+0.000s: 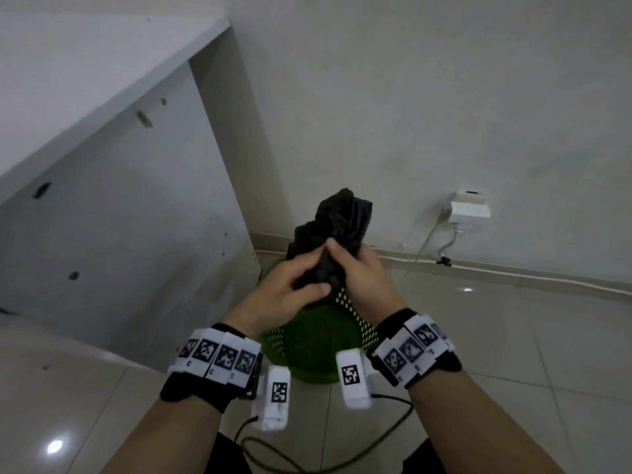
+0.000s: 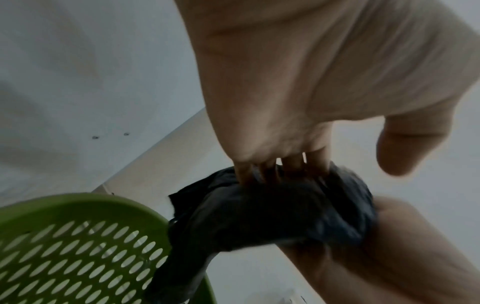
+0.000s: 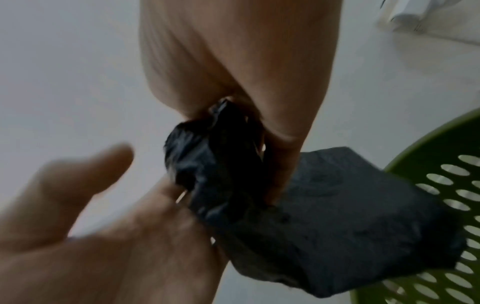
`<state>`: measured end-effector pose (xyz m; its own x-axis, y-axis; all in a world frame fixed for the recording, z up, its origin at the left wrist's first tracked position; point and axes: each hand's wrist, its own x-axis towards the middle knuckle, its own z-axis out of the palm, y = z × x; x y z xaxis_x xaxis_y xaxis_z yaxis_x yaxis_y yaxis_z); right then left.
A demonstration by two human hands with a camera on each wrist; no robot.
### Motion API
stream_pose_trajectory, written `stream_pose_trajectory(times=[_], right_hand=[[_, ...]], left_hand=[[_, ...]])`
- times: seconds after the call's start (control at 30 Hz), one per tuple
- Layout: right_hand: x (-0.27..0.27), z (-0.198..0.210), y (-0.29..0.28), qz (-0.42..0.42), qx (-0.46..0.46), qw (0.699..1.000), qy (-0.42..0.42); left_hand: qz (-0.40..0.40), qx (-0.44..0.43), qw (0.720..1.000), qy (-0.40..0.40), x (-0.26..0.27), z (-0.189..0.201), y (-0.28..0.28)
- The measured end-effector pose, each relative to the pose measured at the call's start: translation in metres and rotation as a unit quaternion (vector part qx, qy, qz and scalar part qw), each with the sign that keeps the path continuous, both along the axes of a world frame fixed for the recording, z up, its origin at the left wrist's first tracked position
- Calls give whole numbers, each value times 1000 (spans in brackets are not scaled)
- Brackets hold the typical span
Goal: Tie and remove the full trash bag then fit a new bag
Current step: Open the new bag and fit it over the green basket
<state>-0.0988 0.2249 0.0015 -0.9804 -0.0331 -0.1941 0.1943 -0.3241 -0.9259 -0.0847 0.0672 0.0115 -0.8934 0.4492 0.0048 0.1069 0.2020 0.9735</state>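
A black trash bag (image 1: 337, 217) rises out of a green perforated bin (image 1: 318, 340) on the floor. Its gathered top sticks up above both hands. My left hand (image 1: 290, 285) grips the bunched neck from the left, its fingers (image 2: 272, 168) curled into the plastic (image 2: 272, 205). My right hand (image 1: 359, 268) grips the same neck from the right, pinching the twisted plastic (image 3: 207, 154) against its palm. In the right wrist view the bag's body (image 3: 337, 216) hangs over the bin rim (image 3: 428, 139). The bag's contents are hidden.
A white cabinet side panel (image 1: 119, 217) stands close on the left of the bin (image 2: 78, 236). A wall socket with a plug (image 1: 470, 206) and a cable along the skirting sits at the right. Tiled floor (image 1: 513, 336) lies around, with black cables near my feet (image 1: 307, 453).
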Motion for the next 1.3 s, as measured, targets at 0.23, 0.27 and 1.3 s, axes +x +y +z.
stream_pose_trajectory(times=[0.23,0.27,1.3], right_hand=[[-3,10,36,69,81,992,72],[-1,15,35,93,113,985,94],[4,14,70,-48,265,958,102]], left_hand=[[91,-193,958,192,-17,-2,-4],[74,-197,959,188,-19,-3,0],[325,165,925,-108,-31,14,-9]])
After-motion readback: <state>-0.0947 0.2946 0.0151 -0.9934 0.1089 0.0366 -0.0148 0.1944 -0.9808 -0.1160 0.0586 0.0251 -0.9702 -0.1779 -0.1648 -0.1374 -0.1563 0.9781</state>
